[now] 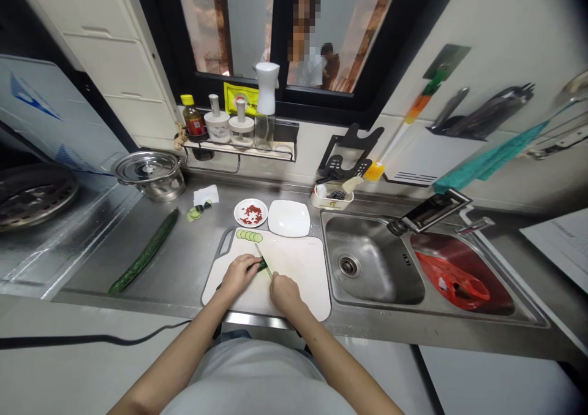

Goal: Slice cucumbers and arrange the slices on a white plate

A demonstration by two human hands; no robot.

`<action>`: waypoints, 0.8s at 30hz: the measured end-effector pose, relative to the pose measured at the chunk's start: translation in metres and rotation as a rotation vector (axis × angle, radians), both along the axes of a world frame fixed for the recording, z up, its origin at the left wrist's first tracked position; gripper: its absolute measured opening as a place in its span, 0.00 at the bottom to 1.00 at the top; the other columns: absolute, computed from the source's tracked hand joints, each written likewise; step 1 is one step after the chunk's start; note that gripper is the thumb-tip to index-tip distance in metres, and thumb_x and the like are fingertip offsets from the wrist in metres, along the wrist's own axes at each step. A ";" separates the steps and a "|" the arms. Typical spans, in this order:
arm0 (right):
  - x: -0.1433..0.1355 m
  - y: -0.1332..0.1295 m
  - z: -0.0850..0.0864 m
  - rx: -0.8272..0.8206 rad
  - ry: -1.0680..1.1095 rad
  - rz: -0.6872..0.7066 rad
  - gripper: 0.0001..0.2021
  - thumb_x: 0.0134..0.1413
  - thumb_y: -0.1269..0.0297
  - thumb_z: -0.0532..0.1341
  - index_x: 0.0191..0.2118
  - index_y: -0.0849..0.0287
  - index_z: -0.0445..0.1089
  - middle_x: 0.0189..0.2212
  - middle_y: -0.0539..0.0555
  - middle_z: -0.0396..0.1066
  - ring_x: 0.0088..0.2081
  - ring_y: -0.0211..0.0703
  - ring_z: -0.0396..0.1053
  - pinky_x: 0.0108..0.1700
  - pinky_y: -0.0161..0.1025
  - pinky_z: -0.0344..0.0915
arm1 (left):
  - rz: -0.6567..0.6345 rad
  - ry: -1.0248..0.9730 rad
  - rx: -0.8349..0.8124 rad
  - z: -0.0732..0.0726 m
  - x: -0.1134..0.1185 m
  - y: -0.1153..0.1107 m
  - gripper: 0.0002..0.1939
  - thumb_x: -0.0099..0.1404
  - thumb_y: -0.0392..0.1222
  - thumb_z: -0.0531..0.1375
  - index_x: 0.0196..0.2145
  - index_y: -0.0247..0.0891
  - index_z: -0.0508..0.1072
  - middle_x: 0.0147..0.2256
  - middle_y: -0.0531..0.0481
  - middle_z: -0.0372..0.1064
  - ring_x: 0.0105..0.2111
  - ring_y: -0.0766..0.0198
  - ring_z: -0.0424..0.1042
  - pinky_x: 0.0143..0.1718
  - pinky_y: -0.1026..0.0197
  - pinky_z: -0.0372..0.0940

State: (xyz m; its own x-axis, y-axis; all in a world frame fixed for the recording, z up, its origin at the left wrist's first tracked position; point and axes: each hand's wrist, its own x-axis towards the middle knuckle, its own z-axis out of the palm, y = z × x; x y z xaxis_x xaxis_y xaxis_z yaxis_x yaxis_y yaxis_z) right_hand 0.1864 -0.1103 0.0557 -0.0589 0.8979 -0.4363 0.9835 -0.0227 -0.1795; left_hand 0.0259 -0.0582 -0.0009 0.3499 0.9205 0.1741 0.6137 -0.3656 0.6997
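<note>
On the white cutting board point(305, 274) my left hand point(239, 274) grips a dark green cucumber piece point(257, 266) with its fingers near the cut end. My right hand point(285, 291) is closed around the handle of a knife point(263, 258), whose blade stands against the end of the piece. Several cucumber slices point(248, 236) lie in an overlapping row at the board's top left. Behind the board are a white plate with red bits point(251, 213) and a bare white square plate point(288, 217). A whole cucumber point(144, 252) lies on the counter at the left.
A double sink point(374, 268) with a red bag point(452, 280) adjoins the board on the right. A lidded steel pot point(160, 179), paper point(206, 195) and cucumber scraps point(195, 214) stand back left. A seasoning rack point(239, 148) hangs behind; a small scrubber tray point(331, 200) sits by the sink.
</note>
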 end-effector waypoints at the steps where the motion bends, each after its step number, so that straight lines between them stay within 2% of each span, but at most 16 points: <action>1: 0.002 -0.005 0.000 -0.005 -0.008 -0.006 0.16 0.60 0.76 0.46 0.47 0.66 0.67 0.38 0.65 0.74 0.43 0.49 0.73 0.39 0.39 0.64 | -0.002 0.002 -0.001 0.000 0.000 0.000 0.13 0.67 0.42 0.54 0.43 0.42 0.77 0.40 0.48 0.75 0.42 0.61 0.71 0.46 0.58 0.65; 6: 0.011 -0.027 -0.003 -0.016 -0.014 -0.006 0.15 0.61 0.74 0.46 0.46 0.65 0.67 0.37 0.65 0.74 0.43 0.50 0.73 0.39 0.39 0.64 | -0.008 0.000 -0.005 -0.002 0.000 0.001 0.13 0.67 0.43 0.54 0.43 0.42 0.77 0.40 0.47 0.74 0.42 0.60 0.71 0.46 0.57 0.65; 9: 0.011 -0.029 -0.005 -0.012 -0.011 -0.014 0.15 0.61 0.74 0.46 0.46 0.66 0.67 0.37 0.65 0.74 0.42 0.51 0.73 0.39 0.39 0.63 | -0.006 -0.005 -0.004 -0.002 0.000 0.001 0.13 0.67 0.43 0.54 0.43 0.42 0.77 0.40 0.47 0.74 0.42 0.60 0.71 0.46 0.57 0.65; 24: -0.006 0.007 0.000 -0.015 -0.005 -0.015 0.16 0.60 0.75 0.46 0.48 0.65 0.66 0.38 0.64 0.74 0.43 0.47 0.73 0.40 0.38 0.64 | -0.009 -0.005 -0.016 -0.002 -0.001 0.003 0.13 0.66 0.42 0.54 0.43 0.42 0.77 0.40 0.48 0.74 0.42 0.61 0.71 0.46 0.58 0.65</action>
